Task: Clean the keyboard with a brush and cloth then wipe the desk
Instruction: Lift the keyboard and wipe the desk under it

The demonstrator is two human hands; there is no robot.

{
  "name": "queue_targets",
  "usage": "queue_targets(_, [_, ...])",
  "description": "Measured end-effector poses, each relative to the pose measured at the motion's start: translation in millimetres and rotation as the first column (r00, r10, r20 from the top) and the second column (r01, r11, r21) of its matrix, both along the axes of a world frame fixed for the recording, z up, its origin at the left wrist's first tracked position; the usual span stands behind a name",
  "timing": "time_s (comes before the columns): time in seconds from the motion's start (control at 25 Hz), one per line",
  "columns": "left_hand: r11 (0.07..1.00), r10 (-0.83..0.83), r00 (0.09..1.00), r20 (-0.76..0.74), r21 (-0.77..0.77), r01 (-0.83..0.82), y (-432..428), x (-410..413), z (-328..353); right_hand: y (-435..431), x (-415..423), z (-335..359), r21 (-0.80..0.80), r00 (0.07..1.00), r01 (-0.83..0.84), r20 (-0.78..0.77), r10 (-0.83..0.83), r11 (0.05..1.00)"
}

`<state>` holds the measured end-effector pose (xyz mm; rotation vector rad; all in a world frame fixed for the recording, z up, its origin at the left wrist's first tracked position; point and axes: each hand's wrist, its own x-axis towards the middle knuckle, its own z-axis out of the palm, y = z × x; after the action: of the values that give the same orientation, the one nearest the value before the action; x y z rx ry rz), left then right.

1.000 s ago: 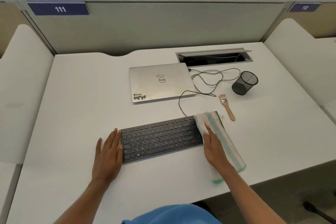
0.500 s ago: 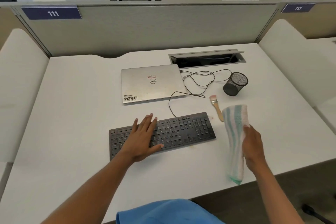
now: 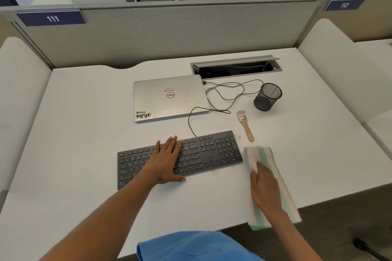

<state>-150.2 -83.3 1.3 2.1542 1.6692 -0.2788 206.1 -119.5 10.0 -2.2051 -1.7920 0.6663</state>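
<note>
A white table [image 3: 84, 133] in a partitioned cubicle carries a black keyboard [image 3: 212, 152]. The left grip [image 3: 167, 159] lies flat on the keyboard's middle keys, fingers straight, holding nothing. Just right of the keyboard a striped cloth [image 3: 261, 154] lies on the table. The right grip [image 3: 265, 186] presses on it with fingers extended. The brush [image 3: 246, 125] lies just behind the keyboard's right end, and a closed laptop [image 3: 169, 97] sits farther behind.

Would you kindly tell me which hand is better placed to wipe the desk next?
Right, probably. The right hand rests on the striped cloth, which lies on the desk just right of the keyboard; the left hand lies flat on the keys, holding no cloth.
</note>
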Motion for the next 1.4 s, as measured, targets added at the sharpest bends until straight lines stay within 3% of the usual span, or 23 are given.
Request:
queue_targets(0.12, [1.000,0.009,1.000,0.000,-0.009,-0.009,1,1,2,1,-3,-7,0.059,0.994,-0.045,0.101,0.039,0.997])
queue_targets(0.28, [1.000,0.018,1.000,0.002,-0.005,-0.018,4,4,6,5,-8,2,0.234,0.982,0.068,-0.186,-0.024,0.970])
queue_targets(0.4, [1.000,0.018,1.000,0.005,0.019,-0.018,7,5,10,7,-7,8,0.299,0.979,-0.005,-0.192,0.065,0.954])
queue_targets(0.56, [0.999,0.016,1.000,0.010,0.030,-0.016,9,1,11,17,5,-5,0.083,0.992,-0.094,-0.073,0.100,0.992])
queue_targets(0.72, [0.999,0.027,1.000,0.009,0.035,-0.028,8,-13,11,28,21,-28,0.022,0.941,-0.194,0.286,0.180,0.981])
queue_targets(0.76, [0.999,0.034,0.999,0.013,0.036,-0.035,8,-18,11,29,25,-32,0.026,0.928,-0.222,0.311,0.203,0.975])
queue_targets(0.84, [0.998,0.050,0.999,0.020,0.045,-0.051,9,-27,13,28,29,-39,0.072,0.950,-0.250,0.213,0.230,0.966])
queue_targets(0.92, [0.996,0.071,0.997,0.028,0.046,-0.072,10,-35,16,26,23,-35,0.120,0.983,-0.144,-0.097,0.156,0.982])
queue_targets(1.0, [0.994,0.091,0.995,0.032,0.053,-0.092,12,-42,17,28,13,-18,0.050,0.895,0.030,-0.446,-0.005,0.998])
queue_targets(1.08, [0.992,0.104,0.994,0.031,0.062,-0.106,14,-46,19,38,0,8,0.016,0.787,0.124,-0.611,-0.088,0.992])
queue_targets(1.16, [0.991,0.116,0.993,0.030,0.061,-0.117,15,-49,20,55,-13,26,0.068,0.797,0.146,-0.600,-0.077,0.987])
queue_targets(1.24, [0.991,0.117,0.993,0.027,0.057,-0.119,16,-50,21,76,-27,31,0.148,0.868,0.080,-0.497,0.004,0.986])
queue_targets(1.4, [0.992,0.113,0.993,0.039,0.043,-0.115,17,-54,24,106,-53,13,0.072,0.922,-0.120,-0.361,0.138,0.990])
